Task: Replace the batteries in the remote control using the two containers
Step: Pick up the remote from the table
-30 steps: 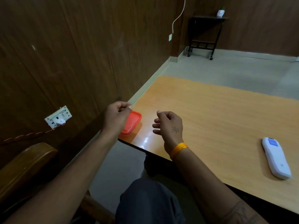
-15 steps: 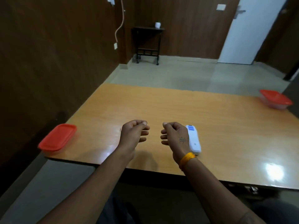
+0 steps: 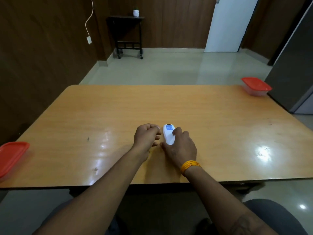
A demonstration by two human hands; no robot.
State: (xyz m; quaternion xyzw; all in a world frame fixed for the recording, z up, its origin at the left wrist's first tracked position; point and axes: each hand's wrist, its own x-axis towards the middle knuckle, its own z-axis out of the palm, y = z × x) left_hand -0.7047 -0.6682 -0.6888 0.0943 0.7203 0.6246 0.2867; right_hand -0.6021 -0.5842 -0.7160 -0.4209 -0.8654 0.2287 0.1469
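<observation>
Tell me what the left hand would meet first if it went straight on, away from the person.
The left hand would probably meet nothing: the bare table lies ahead to its far edge. The remote stays just beside it, to its right, though depth is uncertain.

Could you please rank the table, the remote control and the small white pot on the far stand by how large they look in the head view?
1. table
2. remote control
3. white pot, though distance shrinks it, so true size is unsure.
</observation>
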